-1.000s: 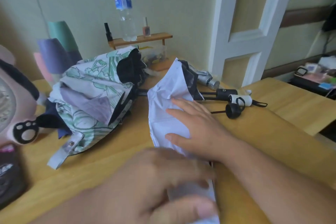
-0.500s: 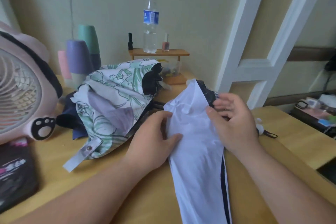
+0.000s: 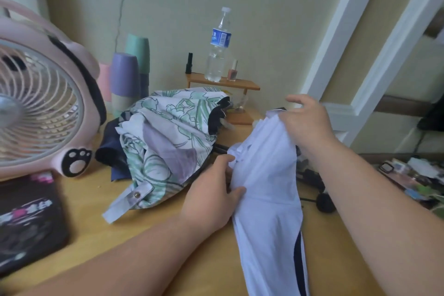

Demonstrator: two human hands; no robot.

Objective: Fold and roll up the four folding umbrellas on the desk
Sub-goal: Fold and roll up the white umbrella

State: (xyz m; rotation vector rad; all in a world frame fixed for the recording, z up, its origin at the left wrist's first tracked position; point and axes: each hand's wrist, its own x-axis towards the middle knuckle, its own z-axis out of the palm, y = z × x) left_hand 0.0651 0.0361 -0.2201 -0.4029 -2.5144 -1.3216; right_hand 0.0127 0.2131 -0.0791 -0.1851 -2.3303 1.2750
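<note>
the white umbrella (image 3: 266,199) has been lifted at its far end from the counter (image 3: 144,235). the right grip (image 3: 305,122), formerly laid flat on its middle, has been shifted to the tip at 1 o'clock; the left grip (image 3: 211,199) has been brought from the near end to the 9 o'clock edge.

In the centre right, the white umbrella (image 3: 264,211) has a navy stripe. The floral umbrella (image 3: 168,132) is white with green leaf outlines and lilac patches, and it overlaps a navy umbrella (image 3: 109,151). The fan (image 3: 48,103) at left is pink with a black-and-white paw print. The desk (image 3: 120,235) is pale wood.
</note>
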